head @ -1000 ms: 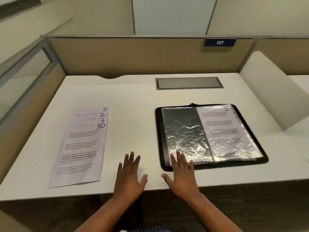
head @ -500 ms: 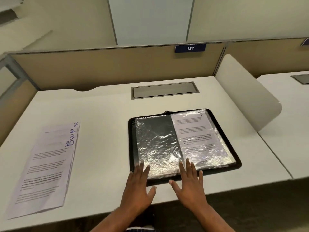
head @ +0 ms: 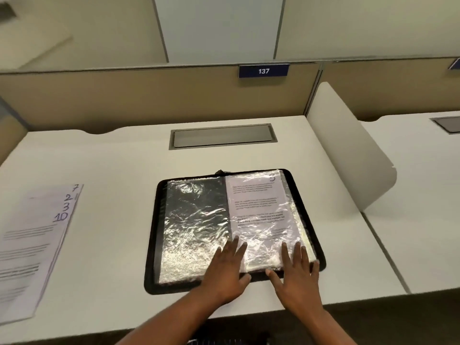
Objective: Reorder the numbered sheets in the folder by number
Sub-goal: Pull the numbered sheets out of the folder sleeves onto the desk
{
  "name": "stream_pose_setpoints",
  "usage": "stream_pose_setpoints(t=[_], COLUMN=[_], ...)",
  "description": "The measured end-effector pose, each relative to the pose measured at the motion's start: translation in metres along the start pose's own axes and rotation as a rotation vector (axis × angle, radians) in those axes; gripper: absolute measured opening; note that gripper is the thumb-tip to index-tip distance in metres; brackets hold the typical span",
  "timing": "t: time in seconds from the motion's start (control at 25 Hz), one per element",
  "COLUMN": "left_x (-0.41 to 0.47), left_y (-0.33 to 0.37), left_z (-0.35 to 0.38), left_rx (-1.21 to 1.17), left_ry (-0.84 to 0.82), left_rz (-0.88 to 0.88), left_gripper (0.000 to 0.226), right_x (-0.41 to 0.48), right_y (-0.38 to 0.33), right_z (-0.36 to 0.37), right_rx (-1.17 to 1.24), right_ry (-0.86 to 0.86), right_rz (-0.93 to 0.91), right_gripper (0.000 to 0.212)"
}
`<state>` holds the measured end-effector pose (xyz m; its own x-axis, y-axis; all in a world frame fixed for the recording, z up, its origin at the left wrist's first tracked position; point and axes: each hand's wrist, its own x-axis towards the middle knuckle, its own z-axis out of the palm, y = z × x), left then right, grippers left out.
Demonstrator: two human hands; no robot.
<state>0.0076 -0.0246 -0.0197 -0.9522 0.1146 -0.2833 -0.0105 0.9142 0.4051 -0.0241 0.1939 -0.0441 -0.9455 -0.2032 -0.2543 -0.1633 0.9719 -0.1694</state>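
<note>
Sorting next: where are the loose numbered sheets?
Head view: fanned white paper sheets lie far left on the white desk, left of the open black folder.

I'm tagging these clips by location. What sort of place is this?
Probably a library or office study carrel: a plate reading 137 on the back partition, a white side divider toward the neighbouring desk, and a cable hatch in the desktop.

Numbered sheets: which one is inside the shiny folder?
The sheet in the folder's right sleeve; the stack showing 7, 2, 3, 10 lies loose on the desk.
</note>
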Motion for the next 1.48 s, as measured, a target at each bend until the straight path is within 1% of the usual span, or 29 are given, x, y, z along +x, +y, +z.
stream_pose_setpoints(t=[0.12, 0.2, 0.28, 0.4, 0.52, 0.6, 0.72, 0.8, 0.88, 1.0, 1.08, 1.16, 1.28, 1.36, 1.48], left_x=[0.004, 0.002, 0.002, 0.001, 0.001, -0.003, -0.016, -0.028, -0.040, -0.053, -0.061, -0.070, -0.078, -0.081, -0.082], left_y=[0.031, 0.047, 0.058, 0.070, 0.072, 0.069, 0.061, 0.053, 0.043, 0.020, 0.001, -0.015, -0.035, -0.039, -0.031], left_z=[0.016, 0.023, 0.025, 0.024, 0.017, 0.014, 0.008, 0.005, -0.001, -0.013, -0.016, -0.015, -0.005, 0.001, 0.006], left_rx=[-0.028, -0.017, -0.031, -0.067, -0.044, -0.064, -0.164, -0.237, -0.373, -0.534, -0.591, -0.613, -0.696, -0.752, -0.829], left_ry=[0.006, 0.011, 0.041, 0.087, 0.140, 0.223, 0.469, 0.577, 0.648, 0.717, 0.727, 0.711, 0.659, 0.635, 0.594], left_rz=[-0.132, -0.191, -0.242, -0.266, -0.232, -0.215, -0.239, -0.313, -0.439, -0.657, -0.765, -0.850, -0.941, -0.963, -0.939], left_gripper=[0.084, 0.084, 0.084, 0.085, 0.082, 0.072, 0.037, 0.019, 0.011, 0.014, 0.017, 0.026, 0.041, 0.043, 0.043], right_x=[0.010, 0.015, 0.016, 0.016, 0.010, 0.005, 0.000, -0.001, -0.002, -0.004, -0.005, -0.004, -0.004, -0.005, -0.008], right_y=[0.030, 0.043, 0.046, 0.041, 0.022, 0.006, -0.018, -0.029, -0.037, -0.040, -0.033, -0.021, -0.005, 0.001, 0.006], right_z=[0.005, 0.010, 0.008, -0.003, -0.023, -0.034, -0.051, -0.056, -0.053, -0.038, -0.027, -0.020, -0.016, -0.015, -0.013], right_rx=[-0.051, -0.062, -0.073, -0.047, 0.028, 0.118, 0.245, 0.291, 0.303, 0.294, 0.242, 0.205, 0.180, 0.170, 0.188], right_ry=[0.014, -0.042, -0.046, 0.010, 0.002, -0.006, -0.031, -0.038, -0.032, 0.019, 0.008, -0.020, -0.050, -0.051, -0.032], right_rz=[-0.102, -0.154, -0.207, -0.330, -0.460, -0.562, -0.699, -0.768, -0.800, -0.715, -0.603, -0.495, -0.365, -0.311, -0.269], right_gripper=[0.092, 0.091, 0.091, 0.088, 0.079, 0.073, 0.066, 0.064, 0.065, 0.065, 0.066, 0.066, 0.067, 0.068, 0.069])
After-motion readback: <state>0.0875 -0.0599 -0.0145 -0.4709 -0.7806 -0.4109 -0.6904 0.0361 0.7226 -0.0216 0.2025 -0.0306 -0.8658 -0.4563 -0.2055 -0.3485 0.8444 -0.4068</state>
